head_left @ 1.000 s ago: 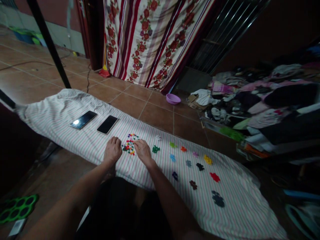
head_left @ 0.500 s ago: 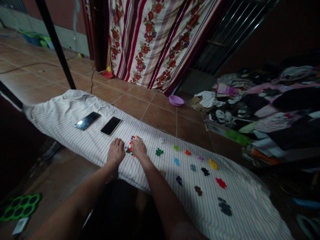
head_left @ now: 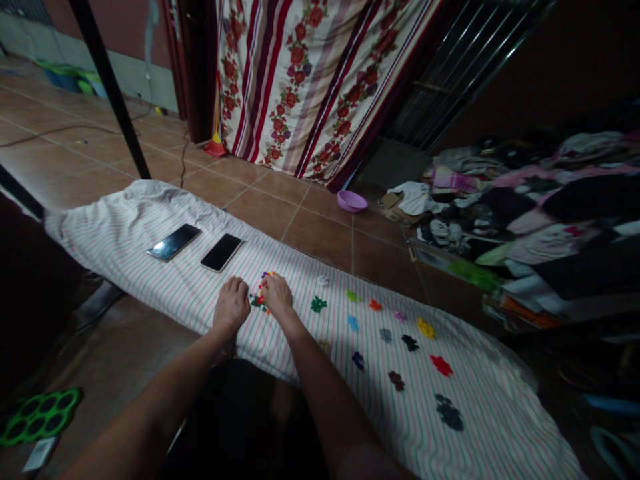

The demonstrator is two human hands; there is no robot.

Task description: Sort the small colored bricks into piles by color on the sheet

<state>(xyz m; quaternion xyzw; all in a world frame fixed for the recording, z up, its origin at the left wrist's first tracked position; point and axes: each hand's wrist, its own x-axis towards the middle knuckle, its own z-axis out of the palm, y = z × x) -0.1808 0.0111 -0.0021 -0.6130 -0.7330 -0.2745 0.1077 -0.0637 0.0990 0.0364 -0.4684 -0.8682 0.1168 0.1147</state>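
Sorting layout on a striped cloth (head_left: 500, 407), seen from above. The mixed pile (head_left: 257, 301) of small coloured pieces lies between the two hands, partly covered by the right. The right hand (head_left: 277, 293) reaches down into it with fingers bent and fingertips on the pieces; whether they grip one cannot be told. The left hand (head_left: 233, 305) rests palm down just beside the pile, its fingers close together; whether anything lies beneath them cannot be told.

To the right of the hands, separate single-colour groups are spread over the cloth: the white pieces (head_left: 323, 281) and the green pieces (head_left: 319, 304) are nearest the right hand, with the yellow pieces (head_left: 426, 328), the red pieces (head_left: 441, 365) and the dark grey pieces (head_left: 449, 413) farther off. At left, two phones (head_left: 222, 253) lie flat, apart from each other. Beyond, a purple basin (head_left: 352, 201) stands on the tiled floor (head_left: 320, 237).
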